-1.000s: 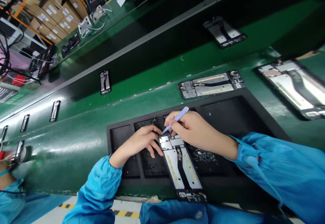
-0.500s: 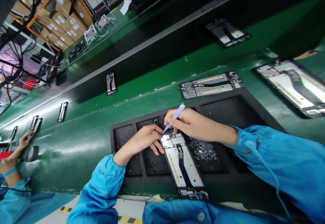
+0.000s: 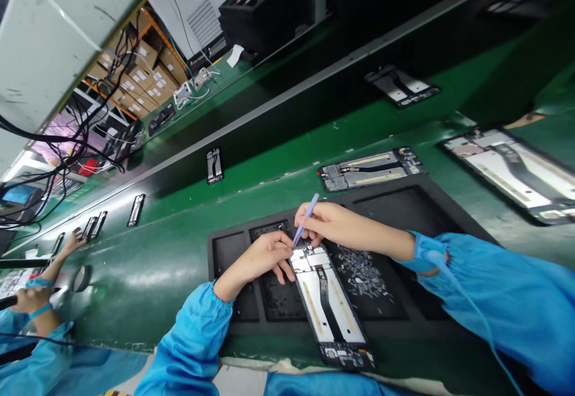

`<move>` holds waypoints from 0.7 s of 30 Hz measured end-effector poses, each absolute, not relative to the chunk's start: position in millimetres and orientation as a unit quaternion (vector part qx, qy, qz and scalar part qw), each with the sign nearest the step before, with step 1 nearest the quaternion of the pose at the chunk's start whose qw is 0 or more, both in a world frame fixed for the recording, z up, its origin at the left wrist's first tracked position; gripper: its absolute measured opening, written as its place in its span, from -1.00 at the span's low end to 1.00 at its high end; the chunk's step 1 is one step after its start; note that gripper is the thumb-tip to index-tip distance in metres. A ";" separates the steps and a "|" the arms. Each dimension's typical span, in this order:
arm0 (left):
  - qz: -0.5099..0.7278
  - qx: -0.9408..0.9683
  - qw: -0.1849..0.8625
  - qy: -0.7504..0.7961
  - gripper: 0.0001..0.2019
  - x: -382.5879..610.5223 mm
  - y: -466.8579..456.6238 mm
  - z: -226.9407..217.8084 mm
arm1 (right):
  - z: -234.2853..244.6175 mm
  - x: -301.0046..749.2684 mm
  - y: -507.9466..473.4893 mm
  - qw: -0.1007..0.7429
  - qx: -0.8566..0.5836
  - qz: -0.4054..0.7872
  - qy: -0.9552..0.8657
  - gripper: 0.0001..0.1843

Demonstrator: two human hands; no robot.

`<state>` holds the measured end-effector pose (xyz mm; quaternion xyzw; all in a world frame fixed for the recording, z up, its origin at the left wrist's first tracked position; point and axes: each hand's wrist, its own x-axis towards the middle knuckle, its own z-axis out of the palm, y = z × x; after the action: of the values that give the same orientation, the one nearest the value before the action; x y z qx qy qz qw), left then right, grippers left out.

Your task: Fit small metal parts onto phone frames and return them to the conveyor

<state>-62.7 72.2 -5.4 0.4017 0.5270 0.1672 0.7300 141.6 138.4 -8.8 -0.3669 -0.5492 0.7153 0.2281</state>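
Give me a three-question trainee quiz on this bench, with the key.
1. What does the right hand hold?
A. a lilac tool
B. a steel screwdriver
C. a soldering iron

2. True or false: the phone frame lies on the black foam mat.

3. Fill in the blank: the ribbon cable along the middle of the phone frame is ____.

Key: 1 A; 2 true; 3 black.
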 end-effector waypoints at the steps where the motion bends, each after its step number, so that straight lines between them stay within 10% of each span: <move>1: 0.168 0.402 0.730 0.527 -0.61 -62.9 71.9 -5.1 | -8.6 141.4 139.6 0.227 -0.372 0.725 -0.533 -0.70; 21: 0.207 0.397 0.670 0.593 -0.75 -47.9 60.3 -3.3 | 0.1 154.7 151.1 0.281 -0.419 0.756 -0.416 -0.71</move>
<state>-47.9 60.3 -3.3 0.3966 0.5929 0.2071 0.6695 154.7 151.1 0.1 -0.4194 -0.4158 0.7564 0.2811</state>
